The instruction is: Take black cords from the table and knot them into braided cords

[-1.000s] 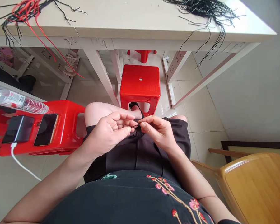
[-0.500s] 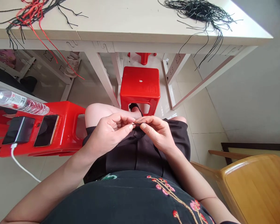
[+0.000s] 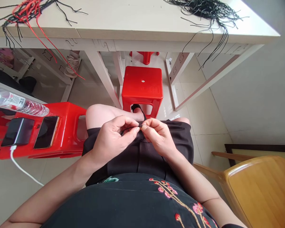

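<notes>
Above my lap, my left hand (image 3: 117,134) and my right hand (image 3: 158,135) meet fingertip to fingertip. Both pinch a thin black cord (image 3: 127,128), which runs between the left thumb and fingers to the right fingertips. A loop of it hangs just below, hard to tell from the dark cloth. Whether there is a knot at the pinch is too small to see. On the table lie a pile of black cords (image 3: 204,9) at the right and a bundle of red cords (image 3: 29,12) mixed with black ones at the left.
A white table (image 3: 133,19) stands in front, cord ends hanging over its edge. Beneath it is a red stool (image 3: 142,83). At left, another red stool (image 3: 68,126) carries a bottle (image 3: 16,101), a phone (image 3: 47,132) and a power bank (image 3: 17,131) with a white cable. A wooden chair (image 3: 263,186) stands right.
My fingertips have drawn closer together, with the right fingers curled in more tightly. A stretch of black cord now shows inside the left hand. The view has shifted slightly.
</notes>
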Motion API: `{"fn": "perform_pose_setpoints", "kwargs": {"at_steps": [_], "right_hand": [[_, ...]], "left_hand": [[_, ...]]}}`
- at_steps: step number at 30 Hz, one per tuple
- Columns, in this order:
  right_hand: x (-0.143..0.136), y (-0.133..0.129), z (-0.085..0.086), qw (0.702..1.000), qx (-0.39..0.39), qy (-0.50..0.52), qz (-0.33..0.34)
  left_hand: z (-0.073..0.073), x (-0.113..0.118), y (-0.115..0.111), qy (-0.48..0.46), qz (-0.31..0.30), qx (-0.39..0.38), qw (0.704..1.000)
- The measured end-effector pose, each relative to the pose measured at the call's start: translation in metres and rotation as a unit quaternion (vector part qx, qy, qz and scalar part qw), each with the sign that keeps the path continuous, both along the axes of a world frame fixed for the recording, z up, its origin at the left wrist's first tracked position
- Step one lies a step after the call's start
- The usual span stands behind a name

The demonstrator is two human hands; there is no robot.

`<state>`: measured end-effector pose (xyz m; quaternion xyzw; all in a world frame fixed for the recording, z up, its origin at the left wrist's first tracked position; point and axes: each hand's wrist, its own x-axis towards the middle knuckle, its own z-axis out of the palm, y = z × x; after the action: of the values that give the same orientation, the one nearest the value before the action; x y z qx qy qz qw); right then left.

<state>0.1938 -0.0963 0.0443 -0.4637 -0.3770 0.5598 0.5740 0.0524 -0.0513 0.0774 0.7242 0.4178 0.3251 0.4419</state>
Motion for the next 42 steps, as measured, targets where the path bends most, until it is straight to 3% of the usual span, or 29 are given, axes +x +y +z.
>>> {"fn": "perform_pose_setpoints", "kwargs": {"at_steps": [8, 14, 20, 25, 27, 30, 32, 42], "right_hand": [[-0.002, -0.003, 0.002, 0.994, 0.032, -0.104, -0.013], [-0.002, -0.007, 0.001, 0.967, 0.090, -0.238, -0.027], [-0.003, -0.006, 0.001, 0.968, 0.096, -0.233, -0.011], [-0.002, -0.003, 0.001, 0.976, 0.075, -0.204, 0.020], [0.001, -0.001, 0.002, 0.950, 0.146, -0.276, -0.027], [0.004, -0.001, 0.001, 0.850, 0.280, -0.420, -0.152], [0.004, -0.002, -0.001, 0.801, 0.319, -0.473, -0.183], [0.001, 0.000, -0.008, 0.737, 0.316, -0.572, -0.172]], "left_hand": [[0.008, -0.001, 0.000, 0.086, -0.021, 0.085, 0.992], [0.006, -0.004, 0.006, 0.104, -0.048, 0.093, 0.989], [0.000, -0.006, 0.013, 0.080, -0.055, -0.074, 0.992], [-0.004, -0.009, 0.017, -0.008, -0.046, -0.238, 0.970], [-0.004, -0.008, 0.017, -0.042, -0.028, -0.273, 0.961], [-0.004, -0.006, 0.017, -0.062, -0.011, -0.267, 0.962], [-0.004, -0.004, 0.016, -0.054, -0.008, -0.246, 0.968], [0.000, 0.001, 0.011, 0.022, -0.032, -0.177, 0.983]]}}
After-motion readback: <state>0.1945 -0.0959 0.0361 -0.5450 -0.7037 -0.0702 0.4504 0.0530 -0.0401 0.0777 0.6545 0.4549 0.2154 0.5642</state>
